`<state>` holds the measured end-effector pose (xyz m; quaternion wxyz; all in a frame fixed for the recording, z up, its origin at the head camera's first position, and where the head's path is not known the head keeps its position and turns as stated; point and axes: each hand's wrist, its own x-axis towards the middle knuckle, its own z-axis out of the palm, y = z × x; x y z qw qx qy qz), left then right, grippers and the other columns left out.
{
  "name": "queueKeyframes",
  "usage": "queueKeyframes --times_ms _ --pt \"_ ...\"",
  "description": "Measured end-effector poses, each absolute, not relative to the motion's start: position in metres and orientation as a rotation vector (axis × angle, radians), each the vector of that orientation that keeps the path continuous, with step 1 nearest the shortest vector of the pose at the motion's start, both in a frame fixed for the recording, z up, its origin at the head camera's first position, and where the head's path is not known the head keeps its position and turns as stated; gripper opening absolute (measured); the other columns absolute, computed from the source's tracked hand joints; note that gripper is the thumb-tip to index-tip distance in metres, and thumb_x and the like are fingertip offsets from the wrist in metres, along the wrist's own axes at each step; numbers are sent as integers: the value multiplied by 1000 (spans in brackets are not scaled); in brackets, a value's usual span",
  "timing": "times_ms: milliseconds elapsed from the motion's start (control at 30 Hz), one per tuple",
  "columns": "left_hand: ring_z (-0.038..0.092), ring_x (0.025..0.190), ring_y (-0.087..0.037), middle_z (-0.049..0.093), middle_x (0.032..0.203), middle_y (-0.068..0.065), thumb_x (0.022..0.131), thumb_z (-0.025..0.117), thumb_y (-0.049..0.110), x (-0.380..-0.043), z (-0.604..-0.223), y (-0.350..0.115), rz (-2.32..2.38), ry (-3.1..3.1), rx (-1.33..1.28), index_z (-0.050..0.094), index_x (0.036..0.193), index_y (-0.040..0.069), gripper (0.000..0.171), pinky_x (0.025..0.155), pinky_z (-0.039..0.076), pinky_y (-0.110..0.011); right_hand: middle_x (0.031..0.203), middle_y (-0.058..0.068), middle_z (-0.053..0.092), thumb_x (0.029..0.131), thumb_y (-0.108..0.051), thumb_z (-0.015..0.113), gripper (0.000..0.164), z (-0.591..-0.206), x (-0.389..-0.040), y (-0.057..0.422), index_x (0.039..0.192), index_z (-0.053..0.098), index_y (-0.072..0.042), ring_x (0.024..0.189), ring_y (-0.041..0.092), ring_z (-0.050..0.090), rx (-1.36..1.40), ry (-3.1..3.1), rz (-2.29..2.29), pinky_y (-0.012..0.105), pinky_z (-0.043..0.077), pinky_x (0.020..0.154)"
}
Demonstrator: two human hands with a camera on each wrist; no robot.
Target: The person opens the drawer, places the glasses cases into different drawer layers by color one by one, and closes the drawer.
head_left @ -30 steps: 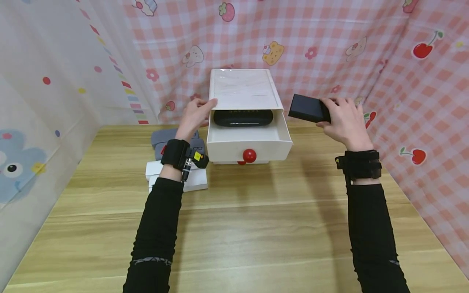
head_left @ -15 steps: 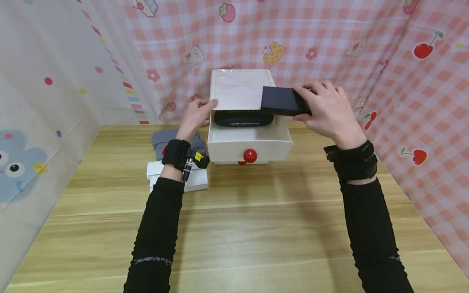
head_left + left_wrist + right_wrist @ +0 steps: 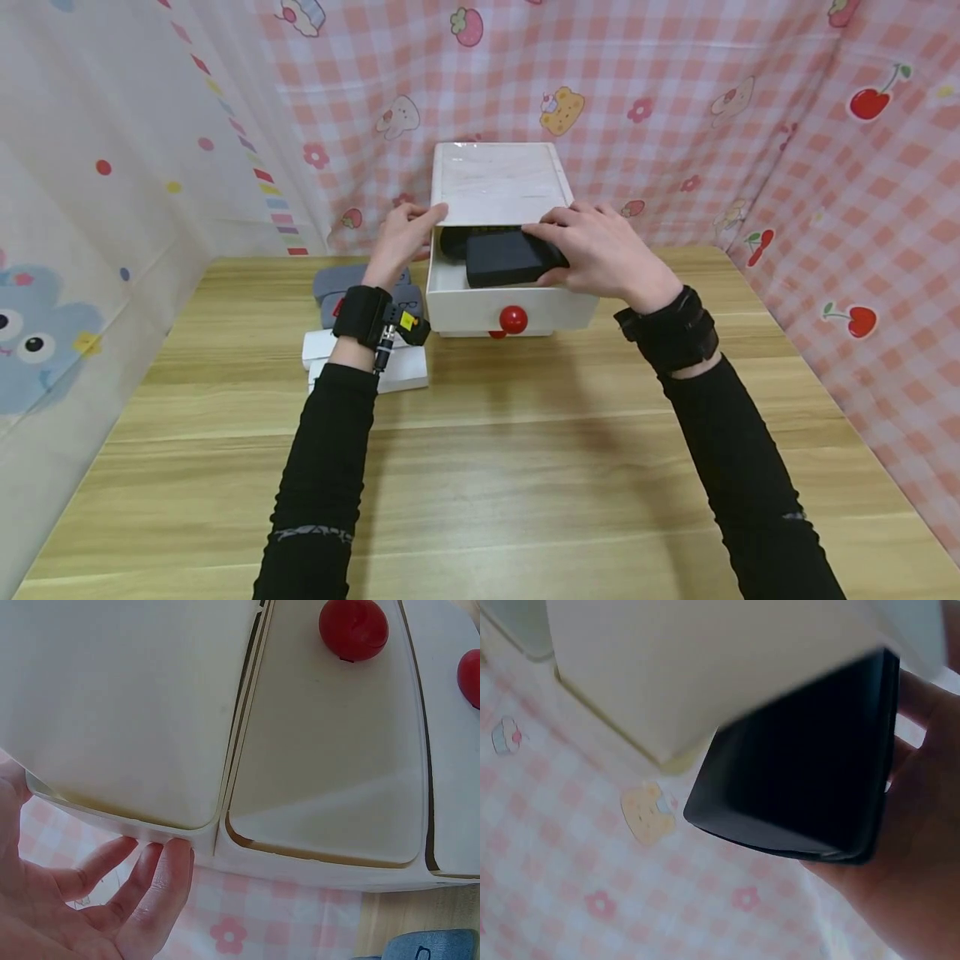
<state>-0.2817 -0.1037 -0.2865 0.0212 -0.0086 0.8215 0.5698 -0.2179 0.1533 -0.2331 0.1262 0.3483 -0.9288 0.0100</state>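
A flat black rectangular box [image 3: 504, 258] is tilted over the pulled-out top drawer [image 3: 512, 308] of a small white drawer cabinet [image 3: 498, 179]. My right hand [image 3: 603, 254] grips the box at its right end; the right wrist view shows the black box [image 3: 802, 765] partly behind the white drawer wall. Behind it in the drawer lies a rounded black case [image 3: 453, 243], mostly covered. My left hand [image 3: 401, 242] holds the cabinet's left front corner, thumb on top. In the left wrist view its fingertips press the cabinet's side, below the white drawer front [image 3: 120, 697].
Grey-blue cases [image 3: 345, 279] and white boxes [image 3: 401, 369] lie on the wooden table [image 3: 480, 475] left of the cabinet. A red knob [image 3: 513, 319] sticks out from the drawer front. Pink checked curtain [image 3: 660, 83] hangs close behind and at the right.
My right hand has carried the black box leftward and down, from right of the cabinet to over the drawer, with its front now lower. The left hand stays at the cabinet corner.
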Motion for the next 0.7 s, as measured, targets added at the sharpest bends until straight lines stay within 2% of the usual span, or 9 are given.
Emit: queueKeyframes --times_ms 200,433,700 --pt "55 104 -20 52 123 -10 91 54 52 -282 -287 -103 1768 2547 -37 48 133 7 62 94 52 -37 120 9 66 76 -37 79 58 -238 -227 142 126 62 -13 102 29 56 1056 -2819 80 44 45 85" --pt "53 98 -17 52 119 -9 90 54 53 -281 -287 -102 1763 2556 -33 50 132 7 62 90 53 -33 109 9 70 77 -34 78 49 -247 -239 131 119 66 -11 90 22 61 1108 -2864 190 38 51 77" --pt "53 100 -19 52 122 -10 91 55 52 -281 -288 -103 1778 2555 -26 49 131 6 61 94 52 -37 111 8 68 78 -28 78 47 -256 -244 126 120 64 -13 92 21 61 1095 -2917 298 37 51 82"
